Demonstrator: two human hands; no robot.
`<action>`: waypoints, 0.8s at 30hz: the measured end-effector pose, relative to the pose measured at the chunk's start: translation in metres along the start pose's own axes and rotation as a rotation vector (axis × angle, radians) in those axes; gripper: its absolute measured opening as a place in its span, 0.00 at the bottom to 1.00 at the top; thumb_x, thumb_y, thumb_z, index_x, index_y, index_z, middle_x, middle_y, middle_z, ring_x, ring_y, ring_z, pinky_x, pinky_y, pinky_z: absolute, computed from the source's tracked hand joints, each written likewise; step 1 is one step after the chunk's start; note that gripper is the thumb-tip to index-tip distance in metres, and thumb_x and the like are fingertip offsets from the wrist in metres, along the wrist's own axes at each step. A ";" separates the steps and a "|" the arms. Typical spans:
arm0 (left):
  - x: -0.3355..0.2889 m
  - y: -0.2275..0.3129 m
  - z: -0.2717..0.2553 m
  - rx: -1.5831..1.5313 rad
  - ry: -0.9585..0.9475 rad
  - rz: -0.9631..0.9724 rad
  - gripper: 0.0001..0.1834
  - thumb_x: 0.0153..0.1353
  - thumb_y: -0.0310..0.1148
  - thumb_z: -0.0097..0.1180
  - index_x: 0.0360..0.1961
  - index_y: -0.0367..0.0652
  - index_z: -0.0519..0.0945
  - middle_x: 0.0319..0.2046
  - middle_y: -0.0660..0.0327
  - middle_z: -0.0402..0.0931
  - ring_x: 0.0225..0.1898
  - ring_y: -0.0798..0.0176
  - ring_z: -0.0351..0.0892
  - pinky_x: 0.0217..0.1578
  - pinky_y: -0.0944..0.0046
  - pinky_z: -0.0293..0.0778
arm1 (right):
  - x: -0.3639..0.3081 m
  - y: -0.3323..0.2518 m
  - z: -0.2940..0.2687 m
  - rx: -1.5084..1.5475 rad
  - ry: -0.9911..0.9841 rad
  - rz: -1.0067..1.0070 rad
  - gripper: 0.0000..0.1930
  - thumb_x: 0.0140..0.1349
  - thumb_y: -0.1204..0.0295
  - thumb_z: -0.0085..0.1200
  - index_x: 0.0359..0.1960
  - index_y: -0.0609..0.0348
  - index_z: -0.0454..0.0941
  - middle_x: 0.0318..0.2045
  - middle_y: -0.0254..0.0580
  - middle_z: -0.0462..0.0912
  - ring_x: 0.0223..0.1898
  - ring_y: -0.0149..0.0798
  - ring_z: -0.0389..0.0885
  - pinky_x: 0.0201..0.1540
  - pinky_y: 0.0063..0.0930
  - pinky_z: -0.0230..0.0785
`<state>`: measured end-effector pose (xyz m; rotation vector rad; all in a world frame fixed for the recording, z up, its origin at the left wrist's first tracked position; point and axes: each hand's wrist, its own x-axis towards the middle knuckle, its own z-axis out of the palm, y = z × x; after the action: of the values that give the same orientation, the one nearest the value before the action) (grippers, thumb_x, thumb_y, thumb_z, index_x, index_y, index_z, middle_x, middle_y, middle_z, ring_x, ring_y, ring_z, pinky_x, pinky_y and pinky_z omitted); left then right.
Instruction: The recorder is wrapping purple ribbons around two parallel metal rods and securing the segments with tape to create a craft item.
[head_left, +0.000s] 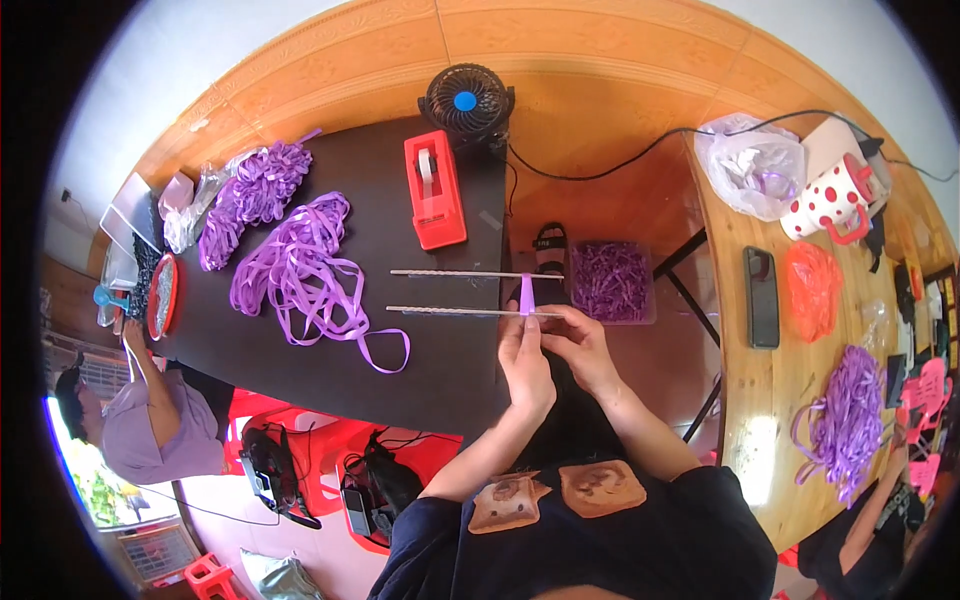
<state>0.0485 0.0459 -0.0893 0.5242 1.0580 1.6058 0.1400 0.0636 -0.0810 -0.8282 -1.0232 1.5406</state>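
Observation:
Two thin metal rods, the far rod [455,273] and the near rod [440,310], lie side by side with a gap between them and reach out past the dark table's right edge. A flat purple ribbon [527,292] spans the gap near their right ends. My left hand [527,375] pinches the ribbon at the near rod, thumb on top. Beside it, my right hand [588,355] has its fingers closed close to the near rod's end; what is between its fingertips is hidden.
A loose purple ribbon pile [300,265] and a bundle [265,185] lie left on the dark table [410,390]. A red tape dispenser [437,205] and black fan [466,103] stand farther back. Below is a bin of purple pieces [612,282]. A phone [761,298] lies on the wooden table.

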 end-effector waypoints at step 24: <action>-0.002 0.029 0.012 0.034 0.072 -0.109 0.09 0.66 0.26 0.42 0.39 0.33 0.74 0.34 0.62 0.72 0.37 0.70 0.70 0.40 0.70 0.67 | -0.012 0.014 0.034 -0.116 0.188 -0.124 0.07 0.62 0.76 0.51 0.33 0.67 0.79 0.27 0.34 0.81 0.30 0.23 0.75 0.32 0.18 0.68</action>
<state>0.0428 0.0482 -0.0581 0.4264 1.1500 1.5222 0.1064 0.0447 -0.0810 -0.9529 -1.0125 1.2829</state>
